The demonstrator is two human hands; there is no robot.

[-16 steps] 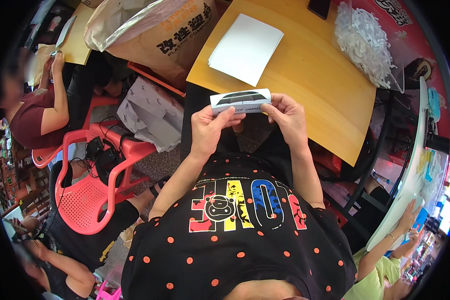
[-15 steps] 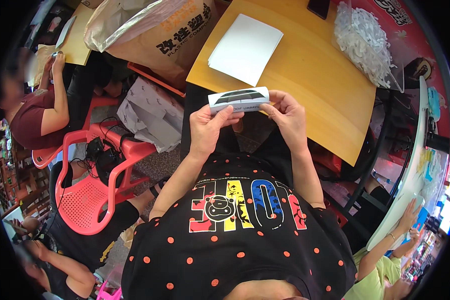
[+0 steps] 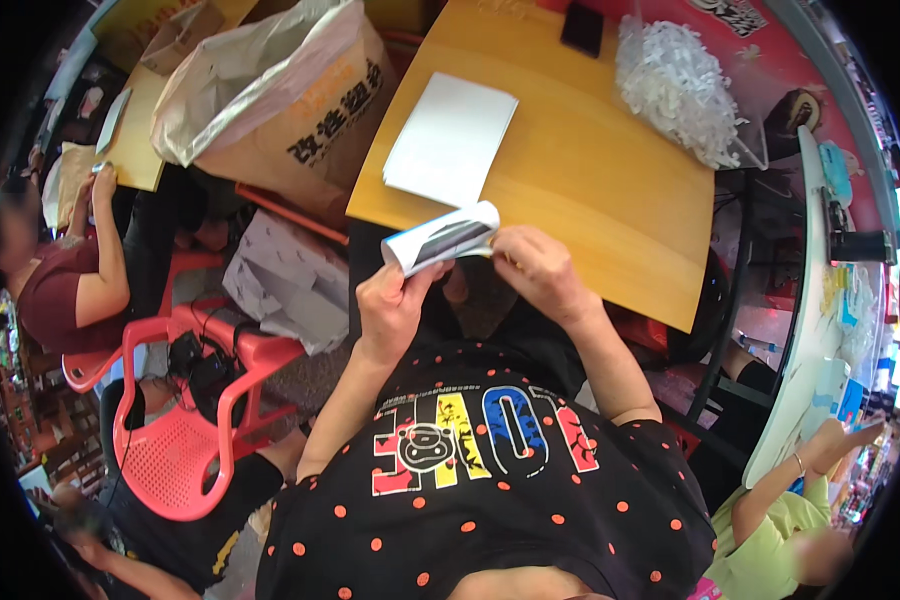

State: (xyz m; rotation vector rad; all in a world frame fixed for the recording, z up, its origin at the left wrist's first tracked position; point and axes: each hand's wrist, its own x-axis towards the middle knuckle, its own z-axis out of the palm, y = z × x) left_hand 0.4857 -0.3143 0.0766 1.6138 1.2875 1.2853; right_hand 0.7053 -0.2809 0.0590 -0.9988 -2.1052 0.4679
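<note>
A curled piece of white printed paper (image 3: 440,238), with a dark curved picture on its face, is held above my lap, just off the near edge of the table. My left hand (image 3: 392,305) grips its left end, thumb on the near side and fingers behind. At the right end, my right hand (image 3: 545,268) is closed with bent fingers, pinching the paper's lower edge. Beyond them a stack of white sheets (image 3: 452,138) lies on the yellow wooden table (image 3: 600,210).
A clear container of white strips (image 3: 680,90) and a dark phone (image 3: 583,28) are on the table's far side. To the left stand a large printed sack (image 3: 270,110) and a red plastic chair (image 3: 175,440). Other people sit at left and lower right.
The paper has tilted, its right end rising, and looks more curled. My right hand has turned over and shifted slightly left and lower. The view has moved a little.
</note>
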